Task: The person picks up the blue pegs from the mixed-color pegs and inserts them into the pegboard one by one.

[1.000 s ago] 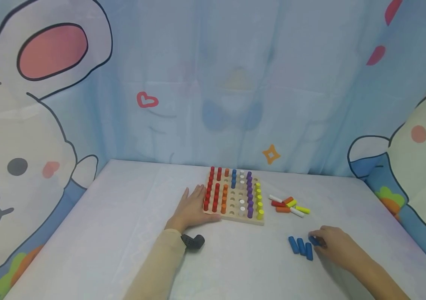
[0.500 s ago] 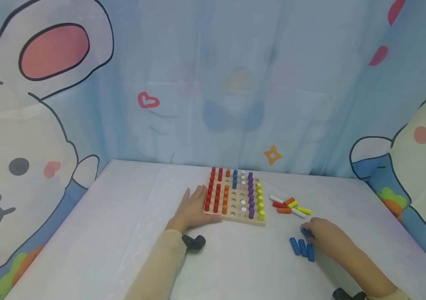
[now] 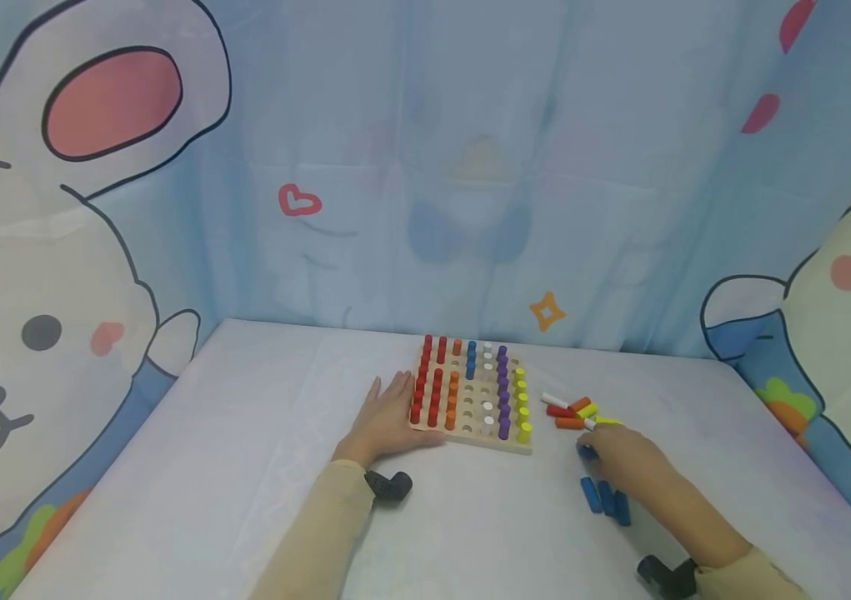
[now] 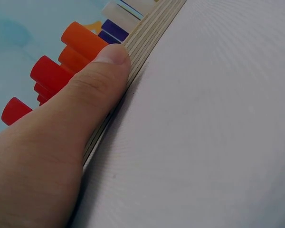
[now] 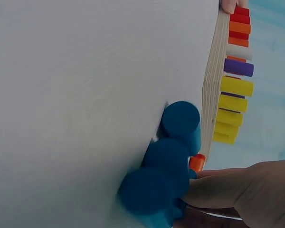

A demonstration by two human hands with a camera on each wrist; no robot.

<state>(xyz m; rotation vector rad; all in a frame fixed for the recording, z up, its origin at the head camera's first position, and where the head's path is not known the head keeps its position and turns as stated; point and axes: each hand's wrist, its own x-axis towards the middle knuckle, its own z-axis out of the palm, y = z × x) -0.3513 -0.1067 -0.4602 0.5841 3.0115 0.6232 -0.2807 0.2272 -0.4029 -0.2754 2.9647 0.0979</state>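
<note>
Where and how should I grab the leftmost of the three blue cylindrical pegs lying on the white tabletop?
Probably at mid-length, from above: pinch the leftmost blue cylindrical peg across its rounded sides. It lies on its side with its left flank open, but the middle blue cylindrical peg sits close on its right, so there's little finger room there.

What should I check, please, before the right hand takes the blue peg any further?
1. Blue peg held: ok, at the fingertips of the right grip.
2. Board steadied: ok, the left grip rests against its edge.
3. Free holes below the blue pegs on the board: ok, several show.
4. Held peg above the board: not ok, it is off to the right.
5. Right grip clear of the mixed pegs: cannot tell, it overlaps them in the head view.
</note>
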